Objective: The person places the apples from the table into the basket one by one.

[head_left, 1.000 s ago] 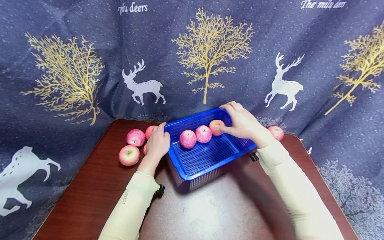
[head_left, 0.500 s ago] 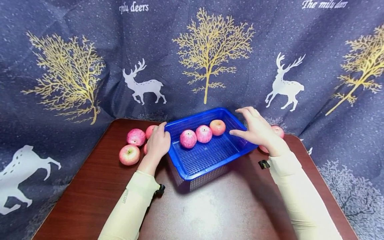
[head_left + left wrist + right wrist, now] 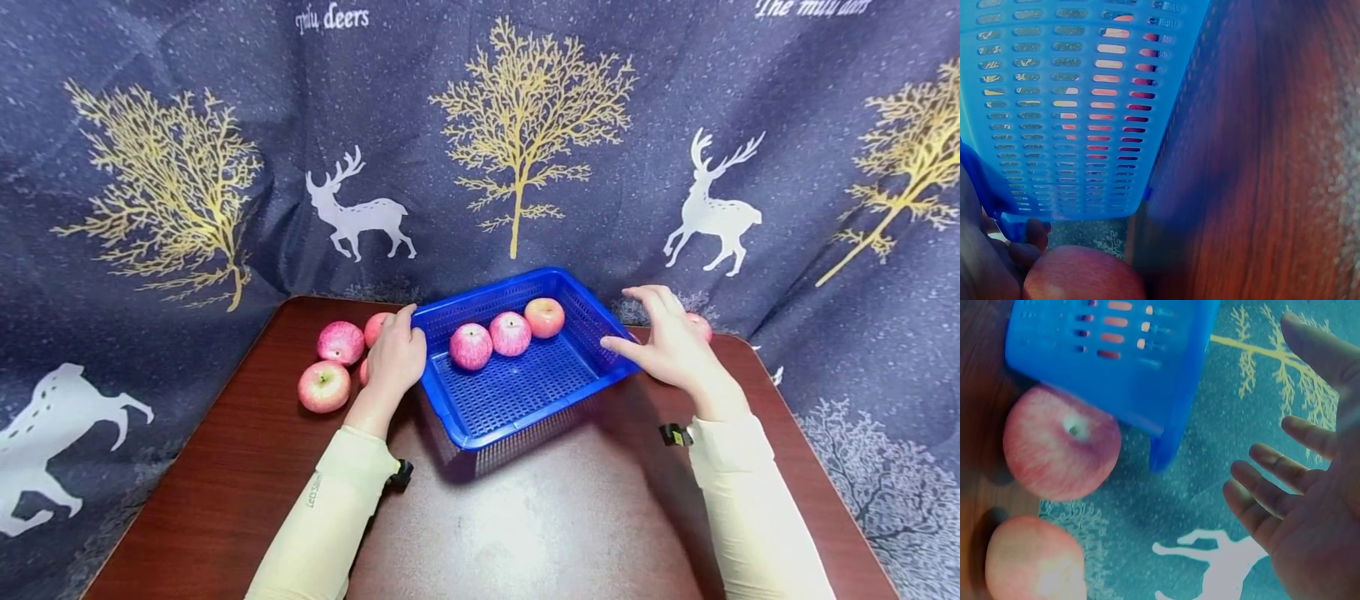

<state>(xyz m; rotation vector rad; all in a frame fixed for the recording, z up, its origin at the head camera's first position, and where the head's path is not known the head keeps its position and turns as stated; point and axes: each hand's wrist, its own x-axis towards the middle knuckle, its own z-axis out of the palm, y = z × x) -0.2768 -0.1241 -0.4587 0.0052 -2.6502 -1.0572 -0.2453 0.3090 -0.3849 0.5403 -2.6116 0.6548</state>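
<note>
A blue perforated plastic basket (image 3: 517, 392) stands on the table, holding a row of three apples: a left one (image 3: 471, 347), a middle one (image 3: 511, 333) and a right one (image 3: 544, 317). My left hand (image 3: 397, 358) grips the basket's left rim; the left wrist view shows its fingers curled at the rim, beside an apple (image 3: 1085, 275). Off the basket's right side, my right hand (image 3: 672, 346) is held with its fingers spread and nothing in it. Beneath it, the right wrist view has one apple (image 3: 1062, 442) close against the basket and another apple (image 3: 1035, 559) farther off.
Several apples lie left of the basket, among them a red one (image 3: 341, 342) and a paler one (image 3: 324, 386); my left hand partly covers others. The brown table (image 3: 225, 467) ends at a dark curtain (image 3: 450, 167) printed with deer and trees.
My right hand has left the basket's far right corner and moved rightward, away from the rim and the right apple inside. The left hand and the basket have stayed in place.
</note>
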